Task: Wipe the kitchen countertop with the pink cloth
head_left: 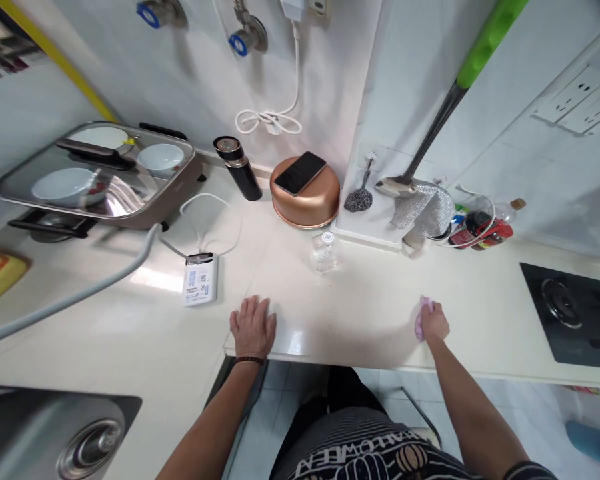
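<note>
My left hand (253,325) lies flat on the white countertop (360,313) near its front edge, fingers stretched out and holding nothing. My right hand (434,325) is closed around a small pink cloth (423,312) pressed against the counter, farther right. A small clear glass jar (324,251) stands on the counter between and beyond the two hands. A white power bank (200,279) with a white cable lies just left of my left hand.
An upturned copper pot (305,197) carries a black phone (301,173). A black flask (239,168), an electric grill pan (100,175) with bowls, a hanging ladle (430,140), a steel scrubber (359,199), a gas hob (575,320) and a sink (55,433) surround the counter.
</note>
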Demonstrator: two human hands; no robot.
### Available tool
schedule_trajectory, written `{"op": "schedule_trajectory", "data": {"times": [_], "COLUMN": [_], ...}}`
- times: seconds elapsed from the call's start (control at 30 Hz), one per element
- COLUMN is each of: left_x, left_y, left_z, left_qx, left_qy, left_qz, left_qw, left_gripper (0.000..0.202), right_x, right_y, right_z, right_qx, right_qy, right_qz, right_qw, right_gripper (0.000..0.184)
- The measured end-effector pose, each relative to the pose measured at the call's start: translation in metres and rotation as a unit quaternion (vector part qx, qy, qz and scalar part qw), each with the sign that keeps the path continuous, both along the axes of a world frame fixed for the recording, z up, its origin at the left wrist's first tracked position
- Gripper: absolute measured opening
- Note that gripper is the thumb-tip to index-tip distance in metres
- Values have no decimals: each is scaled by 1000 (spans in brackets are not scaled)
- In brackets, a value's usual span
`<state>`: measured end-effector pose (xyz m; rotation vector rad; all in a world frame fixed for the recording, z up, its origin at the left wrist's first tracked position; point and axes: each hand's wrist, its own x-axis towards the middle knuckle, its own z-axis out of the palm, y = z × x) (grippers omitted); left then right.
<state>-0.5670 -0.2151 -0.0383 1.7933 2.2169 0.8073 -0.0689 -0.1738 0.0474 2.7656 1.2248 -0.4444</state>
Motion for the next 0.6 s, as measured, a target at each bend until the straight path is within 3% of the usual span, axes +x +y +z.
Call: {"op": "schedule_trajectory", "data": {"times": [0.1, 0.2, 0.3, 0.37, 0.43, 0.5, 0.6], "left_x": [1, 1, 1, 1, 0, 0, 1], "left_y": [-1, -1, 0, 1, 1, 0, -1], "left_z": [1, 2, 2, 1, 0, -1, 0], "left_qx": [-6, -11, -6, -1, 0, -3, -4], "left_qy": [2, 8, 12, 14, 12, 8, 4], "left_qz": [-1, -3, -5, -2, -1, -5, -10], "left_qw": [1000, 1000, 1000, 1000, 1000, 1000, 1000], "left_gripper": [55, 54, 53, 52, 52, 53, 54], "right_x": [-77, -154, -193, -189, -163, -119, -40], "right_y": [-2, -18, -45, -63, -80, -93, -106], "right_z": [-17, -35, -44, -48, -49, -47, -36], "right_qx": [24, 35, 25, 25, 33, 35, 16], "right_qy": [41, 96, 128, 130, 119, 101, 56], "right_qz": [91, 230, 353, 376, 357, 287, 121], "right_qw": [995, 968, 926, 917, 926, 952, 991], "right_gripper": [50, 43, 40, 38, 37, 40, 44]}}
